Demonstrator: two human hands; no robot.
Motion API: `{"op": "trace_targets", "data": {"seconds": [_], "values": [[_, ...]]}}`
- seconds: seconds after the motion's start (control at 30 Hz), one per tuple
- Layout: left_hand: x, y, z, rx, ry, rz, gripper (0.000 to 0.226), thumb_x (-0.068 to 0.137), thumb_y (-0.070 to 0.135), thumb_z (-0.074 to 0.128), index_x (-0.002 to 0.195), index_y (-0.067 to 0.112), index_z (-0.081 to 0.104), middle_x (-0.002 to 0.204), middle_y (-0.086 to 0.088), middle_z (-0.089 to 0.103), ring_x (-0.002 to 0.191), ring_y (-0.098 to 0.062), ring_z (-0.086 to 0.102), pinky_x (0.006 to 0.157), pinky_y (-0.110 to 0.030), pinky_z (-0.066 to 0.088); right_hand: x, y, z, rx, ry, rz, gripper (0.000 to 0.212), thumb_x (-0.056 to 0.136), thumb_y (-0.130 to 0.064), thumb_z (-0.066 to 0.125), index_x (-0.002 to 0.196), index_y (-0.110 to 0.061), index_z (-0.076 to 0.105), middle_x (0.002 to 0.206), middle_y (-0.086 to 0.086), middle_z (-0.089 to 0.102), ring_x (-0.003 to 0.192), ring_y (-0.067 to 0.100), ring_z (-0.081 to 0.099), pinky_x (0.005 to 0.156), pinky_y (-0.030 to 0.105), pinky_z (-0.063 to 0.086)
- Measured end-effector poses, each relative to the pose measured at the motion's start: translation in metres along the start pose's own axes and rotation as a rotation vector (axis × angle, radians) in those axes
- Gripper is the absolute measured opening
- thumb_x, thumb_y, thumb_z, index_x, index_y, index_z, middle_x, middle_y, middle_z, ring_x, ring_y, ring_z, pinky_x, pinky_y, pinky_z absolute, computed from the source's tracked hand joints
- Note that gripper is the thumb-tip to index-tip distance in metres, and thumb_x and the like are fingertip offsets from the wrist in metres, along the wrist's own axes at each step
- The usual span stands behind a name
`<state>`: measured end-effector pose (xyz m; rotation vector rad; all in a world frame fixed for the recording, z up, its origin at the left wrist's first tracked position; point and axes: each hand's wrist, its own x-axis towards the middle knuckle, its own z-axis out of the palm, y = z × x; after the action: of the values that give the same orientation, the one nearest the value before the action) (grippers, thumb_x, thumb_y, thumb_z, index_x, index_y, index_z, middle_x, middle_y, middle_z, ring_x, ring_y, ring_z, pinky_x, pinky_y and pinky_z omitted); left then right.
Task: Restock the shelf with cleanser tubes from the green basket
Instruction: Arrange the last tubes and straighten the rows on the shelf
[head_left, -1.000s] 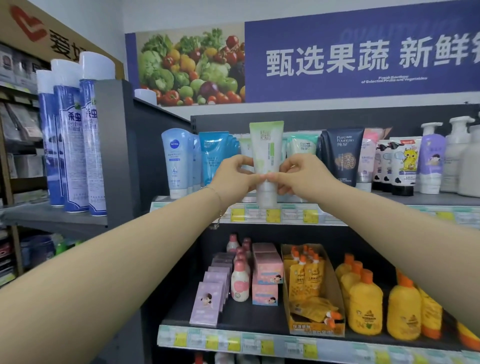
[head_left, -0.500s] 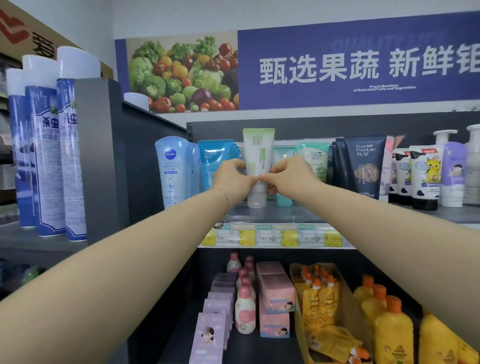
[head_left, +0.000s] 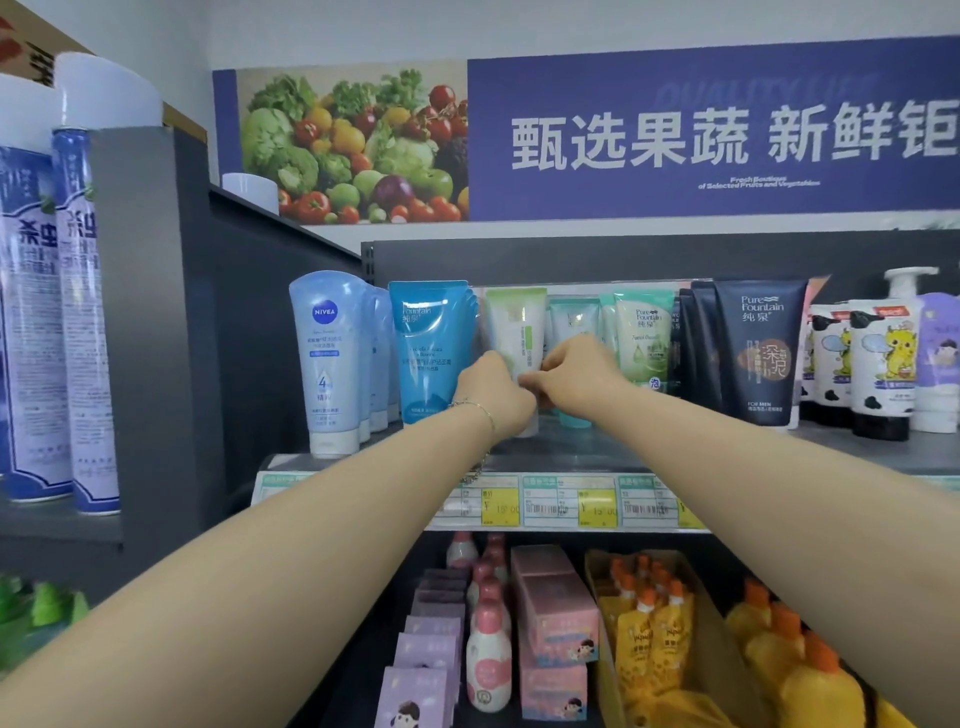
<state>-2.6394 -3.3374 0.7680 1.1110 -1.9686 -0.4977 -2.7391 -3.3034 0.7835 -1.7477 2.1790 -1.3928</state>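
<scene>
A white cleanser tube with a green top (head_left: 517, 327) stands cap-down on the top shelf (head_left: 597, 452), between a blue tube (head_left: 428, 343) and pale green tubes (head_left: 641, 338). My left hand (head_left: 493, 389) pinches its lower left side and my right hand (head_left: 576, 374) pinches its lower right side. The tube's cap is mostly hidden behind my left hand. The green basket is out of view.
Nivea tubes (head_left: 324, 358) stand at the shelf's left end, dark tubes (head_left: 756, 348) and white pump bottles (head_left: 909, 353) to the right. Tall blue spray cans (head_left: 85, 291) fill the left rack. Pink bottles (head_left: 488, 660), boxes and yellow bottles (head_left: 810, 675) sit on the lower shelf.
Both hands have carried the tube from in front of the shelf edge back into the row, and it now stands among the other tubes. The camera has moved closer.
</scene>
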Motion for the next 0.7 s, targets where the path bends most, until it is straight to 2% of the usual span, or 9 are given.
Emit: {"op": "trace_targets", "data": {"seconds": [0.07,0.13,0.3,0.43,0.5,0.57,0.63,0.7], "values": [[-0.001,0.001,0.001,0.036,0.011,-0.008,0.039,0.088,0.012,0.058,0.123,0.004,0.043,0.121,-0.014,0.052,0.109,-0.029,0.053,0.077,-0.03,0.043,0.0,0.0,0.004,0.002,-0.01,-0.002,0.039,0.083,-0.021,0.072,0.052,-0.012,0.05,0.052,0.002,0.048,0.051,0.012,0.041,0.048,0.023,0.035],[-0.002,0.001,0.003,0.049,0.01,-0.014,0.046,0.088,0.011,0.058,0.129,0.001,0.038,0.122,-0.015,0.051,0.11,-0.03,0.053,0.075,-0.03,0.041,-0.001,0.001,0.006,-0.013,-0.023,-0.012,0.038,0.084,-0.019,0.07,0.053,-0.013,0.049,0.05,-0.001,0.045,0.049,0.01,0.038,0.045,0.021,0.03],[-0.006,0.003,0.003,0.07,-0.031,-0.022,0.063,0.088,0.013,0.057,0.141,-0.002,0.026,0.131,-0.017,0.048,0.118,-0.031,0.05,0.089,-0.034,0.044,-0.001,0.003,0.006,-0.031,-0.041,-0.031,0.042,0.084,-0.018,0.068,0.049,-0.013,0.044,0.048,-0.001,0.041,0.047,0.011,0.035,0.046,0.023,0.029],[-0.014,0.006,0.002,0.113,0.004,0.005,0.06,0.084,0.011,0.06,0.134,-0.003,0.031,0.13,-0.019,0.046,0.118,-0.033,0.049,0.091,-0.037,0.045,-0.006,0.001,0.001,-0.07,-0.123,-0.019,0.04,0.087,-0.02,0.063,0.052,-0.013,0.044,0.05,0.0,0.041,0.049,0.012,0.036,0.047,0.024,0.029],[-0.018,0.008,0.002,0.135,0.033,0.056,0.057,0.082,0.011,0.062,0.13,-0.001,0.035,0.129,-0.018,0.043,0.118,-0.032,0.047,0.094,-0.037,0.044,-0.01,0.0,-0.004,-0.122,-0.148,-0.044,0.028,0.087,-0.023,0.062,0.063,-0.009,0.055,0.059,0.002,0.05,0.056,0.014,0.044,0.049,0.024,0.035],[-0.022,0.009,0.002,0.173,0.05,0.11,0.051,0.081,0.013,0.063,0.125,0.004,0.038,0.126,-0.015,0.042,0.115,-0.031,0.047,0.097,-0.039,0.045,-0.014,0.001,-0.01,-0.186,-0.144,-0.091,0.019,0.087,-0.023,0.062,0.086,-0.004,0.065,0.076,0.005,0.059,0.071,0.018,0.054,0.059,0.026,0.044],[-0.026,0.009,0.003,0.229,0.056,0.155,0.046,0.082,0.017,0.062,0.121,0.009,0.04,0.123,-0.012,0.043,0.111,-0.03,0.048,0.094,-0.045,0.047,-0.021,0.004,-0.016,-0.244,-0.111,-0.139,0.021,0.086,-0.022,0.062,0.1,-0.006,0.061,0.09,0.005,0.06,0.083,0.022,0.057,0.072,0.031,0.05],[-0.032,0.01,0.004,0.297,0.057,0.199,0.042,0.085,0.021,0.058,0.122,0.011,0.039,0.123,-0.01,0.042,0.11,-0.029,0.048,0.09,-0.045,0.047,-0.031,0.005,-0.024,-0.322,-0.069,-0.193,0.023,0.085,-0.025,0.061,0.104,-0.012,0.057,0.097,0.005,0.06,0.087,0.025,0.058,0.077,0.036,0.051]]}}
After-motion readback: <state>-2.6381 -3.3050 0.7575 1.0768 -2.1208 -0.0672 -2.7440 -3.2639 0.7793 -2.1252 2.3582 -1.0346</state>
